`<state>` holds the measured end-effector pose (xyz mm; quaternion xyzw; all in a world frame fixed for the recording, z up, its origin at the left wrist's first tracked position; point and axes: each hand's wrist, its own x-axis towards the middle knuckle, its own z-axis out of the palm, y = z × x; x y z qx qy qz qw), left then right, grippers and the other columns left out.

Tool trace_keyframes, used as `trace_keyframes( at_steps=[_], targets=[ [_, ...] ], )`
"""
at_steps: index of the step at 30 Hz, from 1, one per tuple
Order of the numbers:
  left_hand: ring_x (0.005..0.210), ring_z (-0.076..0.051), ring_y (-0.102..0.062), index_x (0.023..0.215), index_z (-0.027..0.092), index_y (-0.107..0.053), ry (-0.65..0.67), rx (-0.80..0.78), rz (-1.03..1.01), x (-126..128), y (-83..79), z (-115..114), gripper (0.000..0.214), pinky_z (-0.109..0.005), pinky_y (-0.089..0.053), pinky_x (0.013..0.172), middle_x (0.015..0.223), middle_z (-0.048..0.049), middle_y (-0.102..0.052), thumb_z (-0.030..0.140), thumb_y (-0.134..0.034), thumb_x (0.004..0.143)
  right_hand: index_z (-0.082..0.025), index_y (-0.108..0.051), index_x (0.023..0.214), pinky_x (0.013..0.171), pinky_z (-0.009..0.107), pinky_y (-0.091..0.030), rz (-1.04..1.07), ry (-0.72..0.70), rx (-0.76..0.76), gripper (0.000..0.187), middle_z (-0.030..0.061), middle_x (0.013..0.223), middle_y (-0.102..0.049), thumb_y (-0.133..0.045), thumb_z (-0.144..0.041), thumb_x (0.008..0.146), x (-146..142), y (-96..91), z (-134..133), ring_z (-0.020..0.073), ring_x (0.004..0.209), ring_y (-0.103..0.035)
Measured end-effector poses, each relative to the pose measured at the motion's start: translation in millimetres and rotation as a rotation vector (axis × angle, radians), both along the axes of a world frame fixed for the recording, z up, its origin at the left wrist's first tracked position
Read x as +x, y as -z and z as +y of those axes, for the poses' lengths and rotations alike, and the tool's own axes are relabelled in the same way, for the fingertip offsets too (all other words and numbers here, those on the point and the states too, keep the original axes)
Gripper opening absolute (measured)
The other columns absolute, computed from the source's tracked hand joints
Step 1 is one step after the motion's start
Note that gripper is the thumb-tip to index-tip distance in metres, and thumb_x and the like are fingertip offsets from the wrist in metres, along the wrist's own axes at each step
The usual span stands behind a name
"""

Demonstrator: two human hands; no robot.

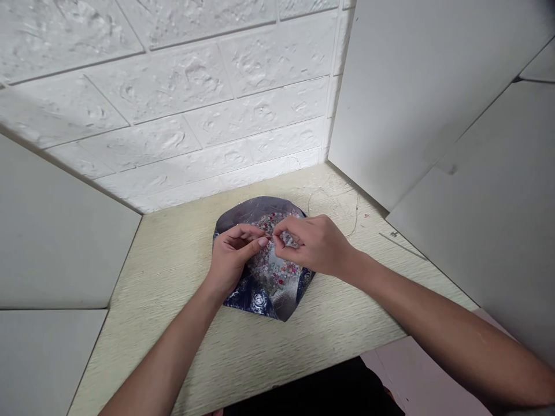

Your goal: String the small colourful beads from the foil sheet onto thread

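Observation:
A dark blue foil sheet (255, 300) lies open on the pale wooden table (182, 260), with a heap of small red, white and clear beads (273, 268) on it. My left hand (232, 257) and my right hand (314, 242) hover just above the beads, fingertips nearly meeting. Both pinch something tiny between thumb and forefinger. What they pinch is too small to name. A thin thread (353, 216) lies on the table behind my right hand.
A white brick-patterned wall (173, 104) closes the back. Plain white panels stand on the left (52, 242) and on the right (433, 115). The table's front edge runs close to my body.

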<state>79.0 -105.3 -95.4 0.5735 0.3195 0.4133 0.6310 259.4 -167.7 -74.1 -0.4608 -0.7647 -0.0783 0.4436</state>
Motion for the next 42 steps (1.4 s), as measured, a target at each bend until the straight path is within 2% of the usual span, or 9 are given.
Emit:
trace_keyframes(
  at_steps=[16, 20, 26, 32, 39, 42],
  targets=[
    [0.068, -0.008, -0.058, 0.078, 0.020, -0.072, 0.010, 0.015, -0.001, 0.5, 0.5, 0.4, 0.016, -0.017, -0.046, 0.065, 0.071, 0.0018, -0.067, 0.018, -0.082, 0.065, -0.016, -0.059, 0.075, 0.045, 0.018, -0.033, 0.006, -0.005, -0.024, 0.010, -0.0072, 0.051, -0.051, -0.052, -0.019, 0.082, -1.2, -0.1, 0.2, 0.0044, 0.044, -0.041],
    [0.067, -0.008, -0.059, 0.078, 0.020, -0.073, -0.003, 0.012, -0.006, 0.8, 0.0, -0.2, 0.017, -0.018, -0.046, 0.065, 0.071, 0.0013, -0.068, 0.019, -0.083, 0.064, -0.017, -0.059, 0.075, 0.045, 0.018, -0.032, 0.000, -0.002, -0.035, 0.011, -0.0080, 0.049, -0.047, -0.051, -0.019, 0.082, -1.1, -0.7, 0.0, 0.0044, 0.043, -0.040],
    [0.069, -0.010, -0.059, 0.079, 0.021, -0.075, -0.073, 0.008, -0.001, 1.7, -1.1, -2.3, 0.016, -0.020, -0.046, 0.066, 0.079, -0.0009, -0.071, 0.022, -0.083, 0.065, -0.016, -0.058, 0.077, 0.046, 0.018, -0.033, 0.020, 0.001, -0.003, 0.009, -0.0083, 0.050, -0.047, -0.052, -0.019, 0.083, -0.5, -0.3, -0.1, 0.0039, 0.044, -0.041],
    [0.072, -0.008, -0.056, 0.078, 0.023, -0.076, -0.036, 0.079, -0.056, 2.8, -3.3, -2.3, 0.011, -0.018, -0.044, 0.066, 0.082, 0.0006, -0.067, 0.021, -0.080, 0.069, -0.017, -0.057, 0.077, 0.042, 0.017, -0.030, 0.069, 0.026, 0.067, 0.008, -0.0094, 0.049, -0.047, -0.053, -0.018, 0.084, 0.1, -2.5, -1.6, 0.0031, 0.041, -0.037],
    [0.056, -0.006, -0.050, 0.087, 0.023, -0.076, 0.018, -0.021, -0.054, 2.2, -3.0, -2.5, 0.015, -0.019, -0.043, 0.057, 0.069, 0.0003, -0.067, 0.029, -0.077, 0.073, -0.018, -0.055, 0.077, 0.042, 0.018, -0.030, 0.067, 0.058, 0.072, 0.010, -0.0100, 0.048, -0.046, -0.051, -0.019, 0.085, -0.5, -5.1, -2.4, 0.0033, 0.039, -0.034],
    [0.055, -0.007, -0.051, 0.087, 0.023, -0.076, 0.040, -0.060, -0.063, 3.4, -5.1, -3.5, 0.015, -0.020, -0.043, 0.057, 0.071, -0.0008, -0.070, 0.028, -0.077, 0.073, -0.018, -0.056, 0.077, 0.042, 0.018, -0.030, 0.066, 0.057, 0.068, 0.009, -0.0101, 0.047, -0.045, -0.051, -0.019, 0.085, -0.4, -4.3, -1.5, 0.0035, 0.039, -0.035]
  ],
)
